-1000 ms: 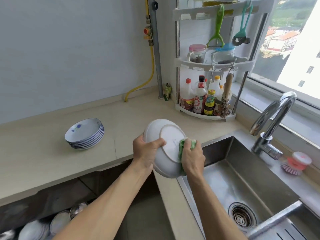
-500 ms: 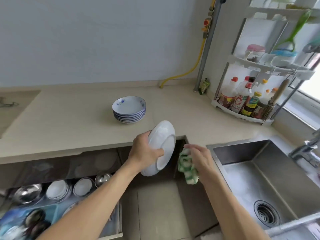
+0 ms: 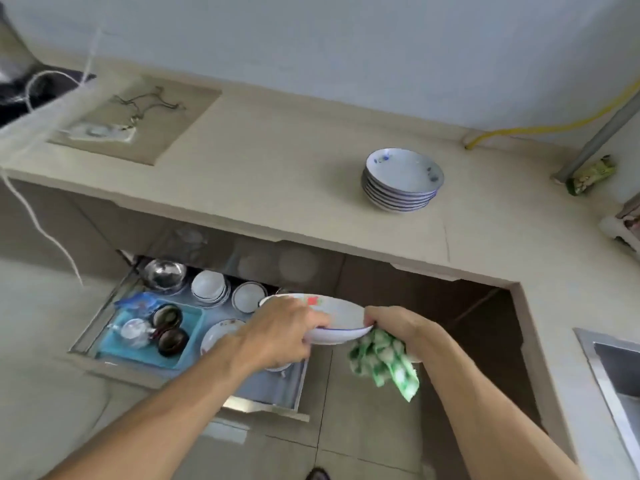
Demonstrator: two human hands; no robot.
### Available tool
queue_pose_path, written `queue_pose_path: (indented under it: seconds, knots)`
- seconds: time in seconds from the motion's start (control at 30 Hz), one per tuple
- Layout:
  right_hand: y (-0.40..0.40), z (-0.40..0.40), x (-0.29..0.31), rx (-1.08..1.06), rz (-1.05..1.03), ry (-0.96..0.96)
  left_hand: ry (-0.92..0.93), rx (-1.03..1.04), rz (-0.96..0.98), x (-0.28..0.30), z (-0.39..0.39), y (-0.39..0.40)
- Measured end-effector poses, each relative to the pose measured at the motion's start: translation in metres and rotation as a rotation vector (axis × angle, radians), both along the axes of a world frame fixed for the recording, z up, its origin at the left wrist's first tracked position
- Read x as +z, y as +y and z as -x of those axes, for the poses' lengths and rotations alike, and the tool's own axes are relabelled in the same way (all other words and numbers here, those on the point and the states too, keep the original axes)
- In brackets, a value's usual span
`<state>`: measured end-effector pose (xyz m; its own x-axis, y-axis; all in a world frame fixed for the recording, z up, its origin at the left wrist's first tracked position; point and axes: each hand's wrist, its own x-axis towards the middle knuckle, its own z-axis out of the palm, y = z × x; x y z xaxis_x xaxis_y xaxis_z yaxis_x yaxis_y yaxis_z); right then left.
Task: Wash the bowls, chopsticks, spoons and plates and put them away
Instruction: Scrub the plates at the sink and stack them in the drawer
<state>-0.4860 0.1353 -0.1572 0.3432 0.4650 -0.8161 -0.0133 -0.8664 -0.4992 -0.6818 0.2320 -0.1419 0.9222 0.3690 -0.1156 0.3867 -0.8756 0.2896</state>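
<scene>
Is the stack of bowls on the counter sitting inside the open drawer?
No, the stack of bowls stands on the counter, well apart from the open drawer below.

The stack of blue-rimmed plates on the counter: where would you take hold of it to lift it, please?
I would probably grip the stack of plates low, under the bottom plate's rim, with a hand at each side. The flared rims overhang a narrower base, leaving room for fingers, and the countertop around it looks free. Both hands are busy now, though, holding the floral plate.
</scene>
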Motion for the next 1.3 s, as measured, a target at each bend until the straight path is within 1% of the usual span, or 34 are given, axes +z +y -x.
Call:
queue_pose_path:
  seconds: [0.1,0.13,0.17,0.2,0.27,0.3,0.33,0.37,0.43,0.47,0.53,0.57,0.67,0.73,0.9,0.93,1.03,1.17,1.3]
  knots:
    - [0.042,0.021,-0.050,0.091,-0.005,-0.024,0.087,0.111,0.036,-0.047,0.034,0.034]
    - [0.060,0.031,-0.073,0.135,-0.007,-0.029,0.110,0.172,0.070,-0.069,0.049,0.048]
    - [0.067,0.035,-0.083,0.162,-0.011,-0.046,0.115,0.211,0.101,-0.079,0.057,0.056]
    - [0.083,0.046,-0.107,0.203,-0.001,-0.045,0.139,0.277,0.171,-0.097,0.075,0.068]
    - [0.101,0.064,-0.132,0.236,0.006,-0.036,0.102,0.394,0.287,-0.117,0.099,0.081]
    - [0.112,0.075,-0.150,0.232,0.014,-0.017,0.080,0.488,0.323,-0.133,0.112,0.089]
    - [0.118,0.082,-0.165,0.222,0.015,-0.020,0.074,0.563,0.332,-0.144,0.123,0.096]
    - [0.122,0.087,-0.177,0.218,0.026,-0.026,0.089,0.615,0.299,-0.154,0.131,0.101]
    - [0.137,0.106,-0.218,0.226,0.044,-0.026,0.164,0.704,0.242,-0.197,0.154,0.118]
    - [0.142,0.113,-0.232,0.229,0.053,-0.030,0.211,0.746,0.254,-0.212,0.162,0.126]
    - [0.155,0.128,-0.264,0.203,0.062,-0.019,0.275,0.822,0.402,-0.248,0.176,0.148]
    - [0.163,0.139,-0.287,0.191,0.074,-0.014,0.285,0.866,0.517,-0.272,0.184,0.160]
    - [0.178,0.161,-0.326,0.168,0.102,0.003,0.124,1.002,0.774,-0.315,0.192,0.179]
    - [0.190,0.177,-0.355,0.175,0.134,-0.012,0.093,1.068,0.830,-0.346,0.198,0.192]
    - [0.223,0.213,-0.430,0.260,0.239,-0.071,0.201,1.078,0.838,-0.420,0.219,0.224]
    - [0.225,0.213,-0.430,0.282,0.250,-0.081,0.208,1.072,0.832,-0.422,0.220,0.225]
    - [0.231,0.229,-0.462,0.297,0.284,-0.091,0.257,1.060,0.848,-0.452,0.226,0.236]
    - [0.231,0.236,-0.497,0.199,0.332,-0.093,0.287,1.005,0.807,-0.484,0.221,0.246]
    - [0.227,0.233,-0.516,0.057,0.379,-0.095,0.298,0.938,0.691,-0.500,0.206,0.248]
